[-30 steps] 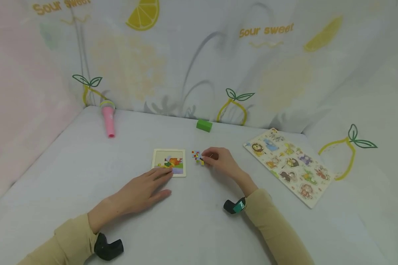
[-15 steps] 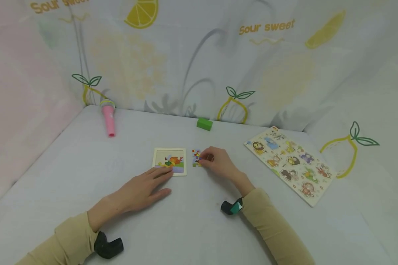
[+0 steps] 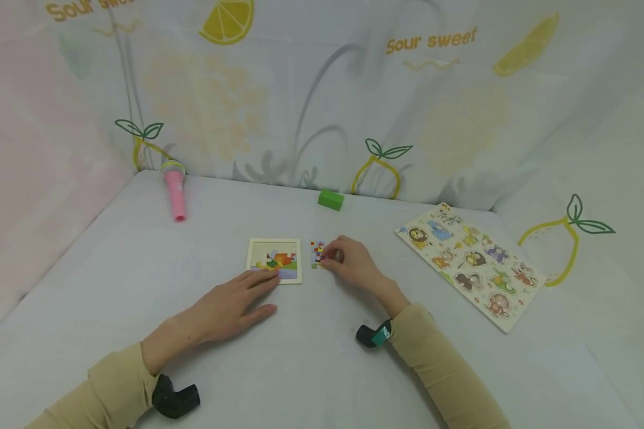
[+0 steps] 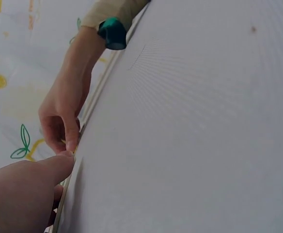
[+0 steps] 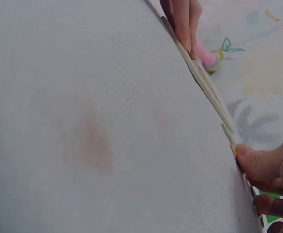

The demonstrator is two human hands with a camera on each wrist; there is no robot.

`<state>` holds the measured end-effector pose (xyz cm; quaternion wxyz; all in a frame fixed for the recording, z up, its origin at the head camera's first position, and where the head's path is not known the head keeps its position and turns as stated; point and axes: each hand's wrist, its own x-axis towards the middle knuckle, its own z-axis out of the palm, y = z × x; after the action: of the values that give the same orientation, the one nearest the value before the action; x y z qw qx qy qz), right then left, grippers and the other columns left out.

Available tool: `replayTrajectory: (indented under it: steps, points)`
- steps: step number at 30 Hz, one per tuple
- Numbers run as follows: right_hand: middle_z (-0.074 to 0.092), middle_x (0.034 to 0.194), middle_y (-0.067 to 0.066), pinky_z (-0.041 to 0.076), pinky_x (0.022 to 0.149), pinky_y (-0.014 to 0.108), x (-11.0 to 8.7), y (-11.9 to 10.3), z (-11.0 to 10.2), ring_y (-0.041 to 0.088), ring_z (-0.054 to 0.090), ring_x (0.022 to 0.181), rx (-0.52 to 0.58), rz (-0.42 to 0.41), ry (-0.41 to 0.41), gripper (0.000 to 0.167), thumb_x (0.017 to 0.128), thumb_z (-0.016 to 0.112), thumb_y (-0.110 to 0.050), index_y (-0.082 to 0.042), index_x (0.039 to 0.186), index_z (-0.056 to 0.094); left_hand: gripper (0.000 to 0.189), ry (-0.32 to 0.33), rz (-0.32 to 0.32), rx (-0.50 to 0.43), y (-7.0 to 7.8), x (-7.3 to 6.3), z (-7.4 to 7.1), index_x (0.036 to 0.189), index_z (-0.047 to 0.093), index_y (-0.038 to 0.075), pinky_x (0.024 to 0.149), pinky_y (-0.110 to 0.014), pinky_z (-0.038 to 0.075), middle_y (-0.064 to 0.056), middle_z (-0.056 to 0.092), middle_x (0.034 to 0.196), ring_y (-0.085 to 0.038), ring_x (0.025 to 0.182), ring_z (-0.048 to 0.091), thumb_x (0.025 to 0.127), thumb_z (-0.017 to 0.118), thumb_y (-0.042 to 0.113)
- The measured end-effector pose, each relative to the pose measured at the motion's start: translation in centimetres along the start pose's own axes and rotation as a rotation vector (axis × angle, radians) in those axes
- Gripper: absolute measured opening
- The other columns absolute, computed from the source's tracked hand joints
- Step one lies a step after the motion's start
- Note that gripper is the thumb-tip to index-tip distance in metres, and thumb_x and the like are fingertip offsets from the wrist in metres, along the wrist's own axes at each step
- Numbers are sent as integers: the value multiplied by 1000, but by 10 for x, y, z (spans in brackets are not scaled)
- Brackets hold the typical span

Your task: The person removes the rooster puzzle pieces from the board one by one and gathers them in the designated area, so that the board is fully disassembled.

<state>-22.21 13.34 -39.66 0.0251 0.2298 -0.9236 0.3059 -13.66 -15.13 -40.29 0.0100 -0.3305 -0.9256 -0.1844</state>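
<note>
Head view, clock centred on the tray (image 3: 299,262): a flat, pale square with a raised rim, part-filled with brightly printed, interlocking shapes, its upper recess smooth and plain. The left hand (image 3: 228,307), between seven and eight o'clock, lies relaxed, fingers nearly straight, tips resting on the tray's lower part without gripping. At three o'clock, just beside the rim, lie thin, knob-edged pieces (image 3: 316,253) in red, blue and green. The right hand (image 3: 354,262) bends over their outer side, thumb and forefinger nearly closed in a pinch on them. Farther out at three is the board (image 3: 472,268), a slim rectangular panel of animal shapes; between one and two, the block (image 3: 330,200), a smooth green prism; at ten, the microphone (image 3: 176,190), pink, tapered and round-headed. The cloth (image 3: 300,369) beneath is matt white. Left wrist view, clock centred on the frame: the left hand fills eight o'clock, thumb extended, beside the tray seen edge-on; the right hand hangs at ten, thumb and forefinger converging. Right wrist view, likewise centred: the right hand occupies four o'clock, thumb against a thin, yellow-edged piece, other fingers bent; toward one, left fingertips touch the tray's pale edge.
</note>
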Motion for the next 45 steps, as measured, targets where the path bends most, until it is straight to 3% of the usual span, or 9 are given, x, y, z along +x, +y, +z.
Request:
replayTrajectory:
  steps: [18, 29, 32, 37, 39, 45]
  points:
    - [66, 94, 0, 43, 68, 24, 1, -6, -6, 14, 52, 77, -12, 53, -79, 22, 85, 81, -21, -8, 103, 76, 60, -13, -14, -35, -2, -2, -2, 150, 47, 13, 110, -49, 42, -3, 45, 154, -26, 141, 42, 102, 53, 47]
    - [65, 95, 1, 43, 70, 24, 3, -6, -6, 14, 53, 78, -16, 62, -85, 21, 86, 80, -20, -9, 102, 75, 60, -15, -11, -55, -5, -3, -3, 151, 46, 15, 110, -50, 42, -2, 44, 154, -26, 141, 42, 102, 54, 47]
    - [65, 94, 2, 44, 68, 24, 4, -8, -7, 14, 54, 76, 7, 32, -14, 20, 85, 80, -19, -8, 102, 76, 59, -15, -9, -57, -5, -3, -2, 151, 46, 15, 110, -50, 42, -2, 44, 154, -26, 141, 42, 102, 53, 47]
    - [67, 94, 5, 48, 68, 27, 9, -20, -9, 17, 59, 78, 99, -86, 142, 16, 89, 76, -9, -4, 103, 75, 60, -26, -9, -62, -2, -1, -2, 151, 46, 14, 111, -50, 41, -3, 44, 154, -27, 142, 42, 102, 53, 48]
    - [69, 96, 6, 50, 70, 26, 14, -29, -5, 18, 62, 82, 108, -122, 102, 16, 91, 72, -6, -3, 107, 73, 60, -30, -13, -61, -2, -1, -2, 151, 46, 14, 111, -50, 41, -3, 44, 154, -27, 142, 41, 102, 52, 48]
    - [70, 107, 10, 53, 78, 24, 40, -55, 19, 21, 66, 93, 91, -162, -148, 22, 96, 65, -3, -1, 117, 70, 61, -43, -17, -68, -2, -1, -3, 151, 46, 14, 110, -51, 41, -3, 43, 155, -28, 142, 41, 101, 52, 50]
